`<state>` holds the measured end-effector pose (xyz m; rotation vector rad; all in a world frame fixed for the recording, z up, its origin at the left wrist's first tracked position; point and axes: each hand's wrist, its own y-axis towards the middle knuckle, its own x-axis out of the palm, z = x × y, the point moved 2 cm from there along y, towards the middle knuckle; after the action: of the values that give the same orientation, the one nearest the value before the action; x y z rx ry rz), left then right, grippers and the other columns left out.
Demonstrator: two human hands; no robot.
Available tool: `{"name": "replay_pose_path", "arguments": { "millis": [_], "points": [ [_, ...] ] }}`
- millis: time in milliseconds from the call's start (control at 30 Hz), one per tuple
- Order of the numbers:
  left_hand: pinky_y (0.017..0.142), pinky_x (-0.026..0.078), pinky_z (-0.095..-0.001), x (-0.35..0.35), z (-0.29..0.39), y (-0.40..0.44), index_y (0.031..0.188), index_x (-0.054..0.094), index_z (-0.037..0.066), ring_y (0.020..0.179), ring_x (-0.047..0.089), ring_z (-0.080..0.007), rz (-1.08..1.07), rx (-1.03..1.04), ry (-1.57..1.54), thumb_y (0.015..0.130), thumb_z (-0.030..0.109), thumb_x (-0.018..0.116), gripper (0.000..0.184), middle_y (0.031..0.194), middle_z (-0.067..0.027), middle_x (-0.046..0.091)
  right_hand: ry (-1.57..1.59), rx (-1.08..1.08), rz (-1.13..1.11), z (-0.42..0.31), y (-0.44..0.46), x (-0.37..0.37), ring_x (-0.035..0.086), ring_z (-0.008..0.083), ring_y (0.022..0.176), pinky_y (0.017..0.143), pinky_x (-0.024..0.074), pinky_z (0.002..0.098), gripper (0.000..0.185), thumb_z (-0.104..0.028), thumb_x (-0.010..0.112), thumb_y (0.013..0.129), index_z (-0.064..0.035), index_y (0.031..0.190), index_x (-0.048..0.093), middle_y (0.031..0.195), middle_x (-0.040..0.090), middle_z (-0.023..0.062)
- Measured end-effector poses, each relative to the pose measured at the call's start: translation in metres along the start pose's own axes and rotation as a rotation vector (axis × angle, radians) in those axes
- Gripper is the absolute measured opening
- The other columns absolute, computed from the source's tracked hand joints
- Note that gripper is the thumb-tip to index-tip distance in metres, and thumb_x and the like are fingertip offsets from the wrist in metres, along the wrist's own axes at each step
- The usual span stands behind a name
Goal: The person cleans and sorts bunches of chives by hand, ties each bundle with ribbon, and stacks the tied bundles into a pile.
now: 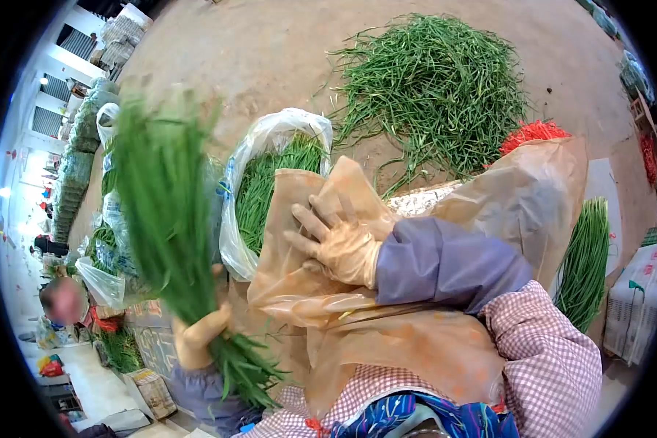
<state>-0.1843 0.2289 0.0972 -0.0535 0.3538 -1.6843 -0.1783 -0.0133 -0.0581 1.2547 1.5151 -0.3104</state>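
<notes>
Nearest me: an orange-tan translucent plastic sheet (409, 350) draped over a red-and-white checked garment (551, 358), presumably a guard against damp and soil. My right grip (343, 252), in a thin pale glove, lies on it palm down, fingers spread, pinching nothing; I read that as steadying the loose film. My left grip (203, 338) is closed round a long bright-green bunch of leafy stalks (160, 212), lifted left of the sheet. Held low, I'd judge, so the stalks stay together and their length stands free; short ends spill below. Upper part blurred.

Just beyond: a white translucent plastic bag (230, 244), mouth open, its wall gathering more green stalks (270, 190). Right side: a straight green bundle (588, 259), aligned, likely for neatness. Past the sheet: a tangle of thin bright-red strands (529, 135). Farther: a loose green heap (431, 80) sprawled on the brown floor (233, 51), where it has room.
</notes>
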Motion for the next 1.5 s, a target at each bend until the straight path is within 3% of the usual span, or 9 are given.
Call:
{"name": "replay_pose_path", "arguments": {
  "millis": [133,267,333,533,700,833,1133,1367,1500],
  "points": [
    [0.045,0.043,-0.0301,0.044,0.008,0.035,0.132,0.043,-0.008,0.048,0.053,-0.0195,-0.17,-0.052,0.048,0.066,0.009,0.069,0.073,0.065,-0.0099,0.056,0.062,-0.064,-0.067,0.005,0.014,-0.023,0.024,0.0466,0.14,0.113,0.0222,0.0584,0.057,-0.043,0.061,0.085,-0.012,0.132,0.052,0.148,0.036,0.0203],
    [0.045,0.043,-0.0298,0.071,0.028,0.04,0.134,0.042,-0.008,0.049,0.054,-0.0199,-0.223,-0.022,-0.034,0.063,0.011,0.073,0.079,0.066,-0.0097,0.057,0.078,0.419,0.02,0.06,0.084,-0.054,0.048,0.0354,0.126,0.102,0.0399,0.05,0.045,-0.034,0.065,0.085,-0.0134,0.124,0.06,0.133,0.054,0.0184],
    [0.045,0.043,-0.0294,0.073,0.036,0.043,0.133,0.042,-0.008,0.049,0.055,-0.0197,-0.226,0.003,-0.022,0.063,0.011,0.074,0.08,0.067,-0.0095,0.057,0.378,0.376,-0.423,0.078,0.097,-0.055,0.063,0.0305,0.105,0.089,0.0489,0.0431,0.031,-0.03,0.064,0.086,-0.0109,0.11,0.067,0.105,0.068,0.0149],
    [0.05,0.042,-0.0258,0.095,0.032,0.036,0.125,0.051,-0.005,0.054,0.054,-0.0153,-0.138,-0.165,0.086,0.061,0.015,0.074,0.072,0.069,-0.0061,0.057,0.248,0.009,0.399,0.117,0.109,-0.015,0.068,0.0309,0.086,0.074,0.0532,0.0436,0.018,-0.011,0.06,0.081,-0.0092,0.095,0.071,0.088,0.07,0.01],
    [0.061,0.049,-0.0266,0.1,0.019,0.038,0.104,0.062,-0.001,0.072,0.061,-0.0149,-0.372,-0.249,0.005,0.07,0.01,0.078,0.039,0.084,-0.0039,0.064,0.405,0.319,0.53,0.163,0.085,-0.012,0.067,0.026,0.091,0.08,0.0533,0.0405,0.025,-0.006,0.062,0.083,-0.0071,0.107,0.067,0.096,0.07,0.0074],
    [0.061,0.048,-0.0279,0.097,0.003,0.044,0.104,0.061,0.001,0.07,0.061,-0.0153,-0.32,-0.274,-0.052,0.07,0.011,0.079,0.04,0.083,-0.0026,0.063,1.479,0.388,0.518,0.118,0.036,-0.039,0.061,0.0152,0.094,0.083,0.0494,0.0308,0.039,-0.005,0.066,0.084,-0.0079,0.123,0.061,0.105,0.063,0.0053],
    [0.076,0.052,-0.0331,0.082,-0.069,0.048,0.111,0.061,0.001,0.084,0.064,-0.0173,-0.33,0.048,0.421,0.075,0.012,0.081,0.043,0.098,-0.0055,0.068,2.552,0.07,0.294,0.08,0.063,-0.065,0.064,0.0259,0.105,0.092,0.0518,0.0426,0.054,-0.044,0.063,0.091,-0.0044,0.127,0.055,0.116,0.065,0.0118],
    [0.077,0.052,-0.0353,0.083,-0.061,0.033,0.111,0.064,0.003,0.084,0.069,-0.0236,-0.227,0.007,0.671,0.071,0.014,0.073,0.043,0.091,-0.0114,0.072,1.849,0.385,0.587,0.215,0.067,-0.003,0.056,0.0155,0.062,0.057,0.0504,0.0306,0.026,-0.031,0.057,0.097,-0.0075,0.085,0.058,0.07,0.058,0.0041],
    [0.076,0.053,-0.0381,0.083,-0.073,0.029,0.119,0.059,0.003,0.088,0.07,-0.0309,-0.191,0.06,0.692,0.073,0.013,0.073,0.049,0.097,-0.0175,0.071,1.649,0.438,0.736,0.236,0.03,-0.121,0.05,0.0091,0.055,0.051,0.0452,0.0211,0.02,-0.021,0.056,0.097,-0.0072,0.084,0.061,0.064,0.053,-0.0008]
  ]
}}
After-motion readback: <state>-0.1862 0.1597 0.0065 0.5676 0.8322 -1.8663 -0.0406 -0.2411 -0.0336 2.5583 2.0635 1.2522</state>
